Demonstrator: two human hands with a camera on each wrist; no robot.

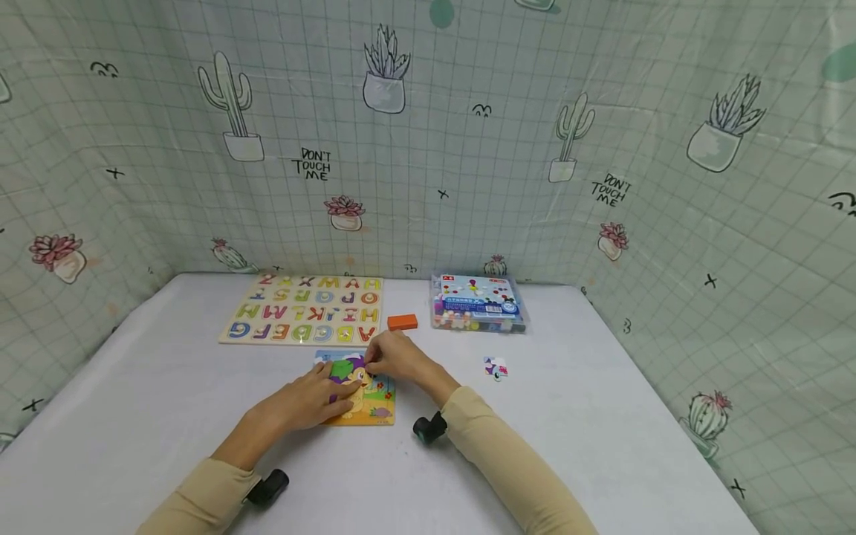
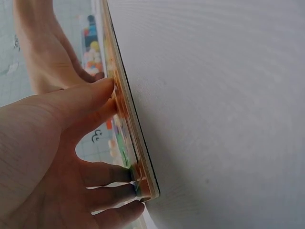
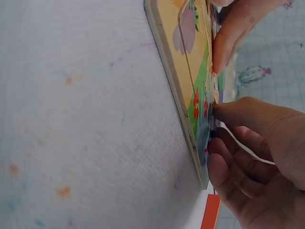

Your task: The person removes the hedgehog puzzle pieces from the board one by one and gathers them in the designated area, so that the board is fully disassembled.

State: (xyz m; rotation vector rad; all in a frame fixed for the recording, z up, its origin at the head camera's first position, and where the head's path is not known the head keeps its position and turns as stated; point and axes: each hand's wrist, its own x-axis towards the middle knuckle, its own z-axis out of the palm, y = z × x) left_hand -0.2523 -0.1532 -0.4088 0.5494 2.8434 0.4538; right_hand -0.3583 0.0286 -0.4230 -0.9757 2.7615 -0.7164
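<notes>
A picture puzzle board (image 1: 384, 411) with a cartoon animal in purple and green lies flat on the white table. My left hand (image 1: 314, 397) rests on its left side, fingers spread over the picture; in the left wrist view the left hand's fingertips (image 2: 125, 206) touch the board's edge and surface. At the upper right of the picture, my right hand (image 1: 399, 358) has its thumb and fingers bent together. Seen from the right wrist, that hand (image 3: 257, 157) pinches a small dark puzzle piece (image 3: 215, 132) against the board, mostly hidden by the fingers.
Loose puzzle pieces (image 1: 495, 368) lie to the right. Behind the board are a wooden alphabet board (image 1: 321, 301), an orange block (image 1: 403, 322) and a clear box of colourful parts (image 1: 478, 303). A patterned curtain (image 1: 428, 148) encloses the table's back and sides.
</notes>
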